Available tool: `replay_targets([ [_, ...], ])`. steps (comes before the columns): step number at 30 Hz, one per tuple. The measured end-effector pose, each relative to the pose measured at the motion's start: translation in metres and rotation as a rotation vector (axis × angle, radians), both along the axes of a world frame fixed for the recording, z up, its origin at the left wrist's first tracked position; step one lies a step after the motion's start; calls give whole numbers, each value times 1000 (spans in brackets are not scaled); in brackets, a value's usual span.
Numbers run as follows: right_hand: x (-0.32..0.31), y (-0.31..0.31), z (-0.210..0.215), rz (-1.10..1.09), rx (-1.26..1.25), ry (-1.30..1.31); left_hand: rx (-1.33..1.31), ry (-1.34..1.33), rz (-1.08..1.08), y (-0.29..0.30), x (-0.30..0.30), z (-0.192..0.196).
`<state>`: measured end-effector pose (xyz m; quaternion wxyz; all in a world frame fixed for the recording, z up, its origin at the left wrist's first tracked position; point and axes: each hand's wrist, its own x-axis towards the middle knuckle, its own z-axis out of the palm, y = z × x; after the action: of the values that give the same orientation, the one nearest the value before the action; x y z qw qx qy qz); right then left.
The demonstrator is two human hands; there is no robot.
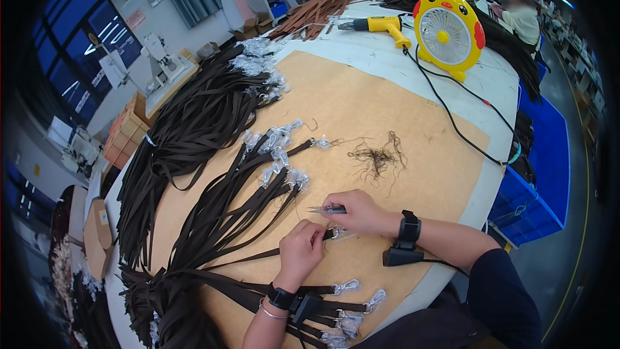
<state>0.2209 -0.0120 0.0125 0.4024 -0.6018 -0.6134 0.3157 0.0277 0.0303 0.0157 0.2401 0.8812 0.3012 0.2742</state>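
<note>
My left hand (301, 251) pinches the end of a dark brown strap (245, 259) near its plastic-wrapped metal clasp (337, 233). My right hand (357, 212) grips small thread snips (323, 209), blades pointing left, just above that clasp. The two hands almost touch over the tan board (387, 123). More brown straps with wrapped clasps (278, 148) fan out to the upper left of my hands. Several straps with bare metal clasps (345, 286) lie under my left wrist.
A clump of cut threads (378, 157) lies beyond my hands. A big heap of brown straps (187, 129) covers the table's left. A yellow fan (447, 31), a yellow power tool (381, 26) and a black cable (452, 116) sit far right. Another person (522, 16) works beyond.
</note>
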Motion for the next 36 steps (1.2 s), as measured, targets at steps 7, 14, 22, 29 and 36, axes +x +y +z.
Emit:
replay_targets([
  [7,15,-22,29,143,310,-287,-219,-100,100,2,-5,-6],
  [14,9,-30,26,287,277,-727,-230,-71,93,3,-6,-9],
  [22,-6,-29,21,230,349,-742,-235,-55,92,3,-5,-9],
  [29,-9,-28,21,209,343,-759,-192,-38,82,2,-4,-7],
  [36,-7,-23,20,237,262,-753,-146,-17,75,3,-4,-9],
])
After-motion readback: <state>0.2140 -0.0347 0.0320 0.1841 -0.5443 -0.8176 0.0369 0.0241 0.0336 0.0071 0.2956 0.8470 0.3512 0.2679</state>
